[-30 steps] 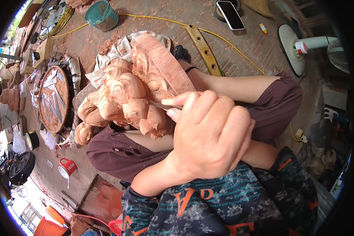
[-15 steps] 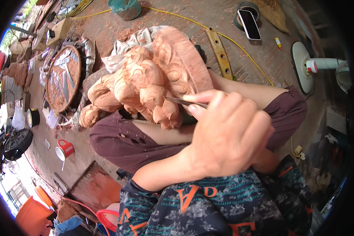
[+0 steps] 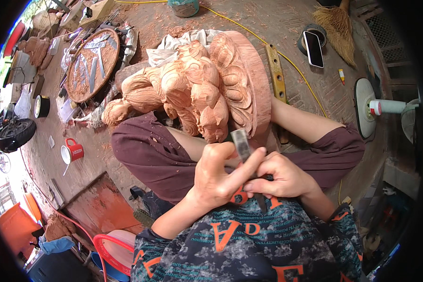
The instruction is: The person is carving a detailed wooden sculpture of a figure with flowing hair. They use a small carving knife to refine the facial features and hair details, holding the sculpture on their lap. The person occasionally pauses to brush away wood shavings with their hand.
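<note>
In front of my lap, a reddish wooden carving [image 3: 174,87] lies on its side, with rounded, grooved forms and a petalled base whose flat back [image 3: 258,80] faces right. My left hand [image 3: 214,174] and my right hand [image 3: 286,177] meet close to my shirt, below the carving. Between them is a slim carving chisel [image 3: 241,142], its flat grey blade slanting up toward the carving and its dark end pointing down. Left fingers close round its upper part, while the right thumb and fingers pinch it lower down. The blade overlaps the carving's lower edge; whether they touch I cannot tell.
Carving tools lie in a round tray [image 3: 72,89] at the left. Pale cloth [image 3: 162,56] sits behind the carving. A yellow level [image 3: 274,70], a phone [image 3: 313,49] and a fan [image 3: 364,108] stand or lie rightward. A red mug [image 3: 75,151] is at lower left.
My left hand has drawn back from the carving toward my body with the chisel. My right hand, hidden behind it before, now shows on the chisel. The view has shifted, moving the carving rightward.
</note>
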A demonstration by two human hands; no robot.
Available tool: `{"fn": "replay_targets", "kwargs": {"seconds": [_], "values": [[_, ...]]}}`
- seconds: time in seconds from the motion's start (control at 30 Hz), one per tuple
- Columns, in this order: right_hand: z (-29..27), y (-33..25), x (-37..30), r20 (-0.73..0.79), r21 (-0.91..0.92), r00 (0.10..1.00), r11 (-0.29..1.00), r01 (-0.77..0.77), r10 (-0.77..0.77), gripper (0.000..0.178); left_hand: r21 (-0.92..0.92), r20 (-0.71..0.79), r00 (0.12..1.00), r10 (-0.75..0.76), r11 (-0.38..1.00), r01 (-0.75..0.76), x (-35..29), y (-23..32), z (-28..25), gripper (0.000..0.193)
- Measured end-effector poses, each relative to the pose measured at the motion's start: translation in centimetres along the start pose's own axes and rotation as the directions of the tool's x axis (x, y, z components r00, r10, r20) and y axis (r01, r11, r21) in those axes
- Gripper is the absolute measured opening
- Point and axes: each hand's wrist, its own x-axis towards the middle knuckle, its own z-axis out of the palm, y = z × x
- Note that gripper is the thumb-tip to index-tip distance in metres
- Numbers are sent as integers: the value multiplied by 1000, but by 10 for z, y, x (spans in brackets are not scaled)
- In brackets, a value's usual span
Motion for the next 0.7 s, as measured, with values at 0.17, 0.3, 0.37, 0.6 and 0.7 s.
{"fn": "replay_targets", "kwargs": {"seconds": [0.17,0.3,0.37,0.6,0.7], "values": [[19,22,19,-413,-16,904,994,111,-107,25,-70,-54,988,-145,987,141,-14,-15,-1,41],[25,28,32,-449,-422,817,892,165,-363,30,-215,-100,964,-246,952,220,-15,-8,-3,31],[24,42,35,-368,-594,778,773,225,-509,37,-255,-95,962,-255,941,224,-13,-6,-5,29],[-10,4,64,-79,-877,712,388,283,-698,62,-63,-89,964,-252,967,247,-16,-21,-29,26],[-21,-13,86,116,-901,777,265,345,-619,65,-73,-16,974,-227,972,225,-16,-20,-28,26]]}}
